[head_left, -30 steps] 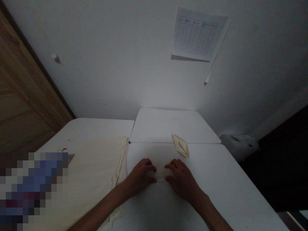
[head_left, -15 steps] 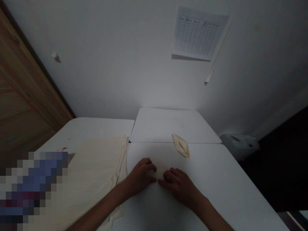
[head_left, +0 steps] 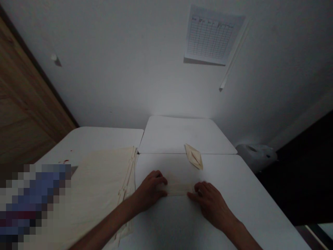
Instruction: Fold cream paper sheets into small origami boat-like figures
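A small cream strip of folded paper (head_left: pixel 178 189) lies flat on the white table between my two hands. My left hand (head_left: pixel 154 189) holds down its left end, thumb at the near edge and curled fingers at the far side. At the right end my right hand (head_left: pixel 208 199) has its thumb and bent fingers on the strip. Beyond the right hand rests a folded cream paper piece (head_left: pixel 194 157), diamond-shaped with a raised centre fold, across the seam between table sections. On the left lies a stack of large cream sheets (head_left: pixel 101 187) with uneven right edges.
The white table (head_left: pixel 187 133) meets a wall carrying a printed chart (head_left: pixel 209 36) and a white cable (head_left: pixel 234 59). A wooden door (head_left: pixel 23 90) stands at the left. Beyond the table's right edge is a pale plastic bag (head_left: pixel 256 157). A blurred-out patch covers the lower left.
My right hand has slid right, away from the left hand, exposing the strip between them. The left hand stays nearly in place; the view has shifted slightly.
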`<state>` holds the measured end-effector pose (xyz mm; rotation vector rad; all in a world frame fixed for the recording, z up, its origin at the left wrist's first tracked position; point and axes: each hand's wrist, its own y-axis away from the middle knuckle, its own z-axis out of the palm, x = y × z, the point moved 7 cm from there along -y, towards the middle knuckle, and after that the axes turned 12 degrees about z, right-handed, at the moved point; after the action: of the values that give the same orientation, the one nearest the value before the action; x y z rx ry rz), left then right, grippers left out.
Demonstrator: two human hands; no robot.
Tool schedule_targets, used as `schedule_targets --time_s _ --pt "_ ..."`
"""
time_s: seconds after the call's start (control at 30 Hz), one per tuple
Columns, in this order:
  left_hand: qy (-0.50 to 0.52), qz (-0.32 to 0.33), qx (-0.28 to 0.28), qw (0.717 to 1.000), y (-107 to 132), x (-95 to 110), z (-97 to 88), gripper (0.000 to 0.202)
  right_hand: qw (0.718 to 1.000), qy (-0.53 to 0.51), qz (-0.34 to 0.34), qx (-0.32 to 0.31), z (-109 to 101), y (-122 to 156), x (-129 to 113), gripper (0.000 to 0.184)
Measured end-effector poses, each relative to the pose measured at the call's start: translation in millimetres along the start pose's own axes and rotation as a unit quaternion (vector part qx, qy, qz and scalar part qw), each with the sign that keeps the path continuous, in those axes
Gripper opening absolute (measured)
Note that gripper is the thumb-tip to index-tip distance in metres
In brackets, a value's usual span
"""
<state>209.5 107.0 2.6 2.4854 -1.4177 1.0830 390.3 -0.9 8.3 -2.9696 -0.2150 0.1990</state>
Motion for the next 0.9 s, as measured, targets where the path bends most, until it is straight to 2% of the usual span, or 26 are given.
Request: schedule_targets --time_s 0.13,0.27,0.37,0.6,0.77,0.9 --pt "-0.003 -0.001 0.006 1.000 1 -1 1.4 0.022 1.000 -0.008 0.028 -0.005 -3 8 12 0.051" --pt "-0.011 0.003 0.017 1.000 2 -1 1.6 0.023 0.998 -0.014 0.047 0.031 -9 9 15 0.040" --pt "-0.018 0.008 0.024 1.000 4 1 2.4 0.026 0.996 -0.043 0.046 0.069 -11 2 2 0.037" --pt "-0.022 0.035 0.017 0.999 6 8 0.0 0.029 0.996 -0.086 -0.018 0.009 2 -25 -50 0.028" --pt "-0.043 0.034 -0.012 0.998 8 9 -13.1 0.035 0.997 -0.081 -0.019 0.002 0 -29 -53 0.017" --pt "-0.039 0.019 0.000 0.999 12 0 -17.4 0.034 0.996 -0.083 -0.010 0.020 1 -32 -54 0.013"
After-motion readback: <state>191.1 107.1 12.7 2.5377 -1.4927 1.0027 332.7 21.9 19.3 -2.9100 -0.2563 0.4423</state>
